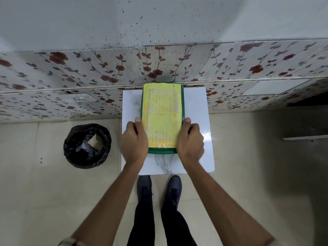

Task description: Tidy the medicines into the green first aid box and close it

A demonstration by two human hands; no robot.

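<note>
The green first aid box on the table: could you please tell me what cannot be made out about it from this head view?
- Contents: hidden by the yellow lid of the box.
- Lid print: too blurred to read.
- Side latches: covered by the left hand and right hand.
- Whether the fingers grip or only rest.

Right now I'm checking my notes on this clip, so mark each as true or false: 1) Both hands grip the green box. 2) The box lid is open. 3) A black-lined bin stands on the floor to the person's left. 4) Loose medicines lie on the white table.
1) True: the left hand and right hand hold the sides of the green first aid box.
2) False: its yellow-labelled lid lies shut.
3) True: the bin is there.
4) False: the white table holds only the box.
</note>
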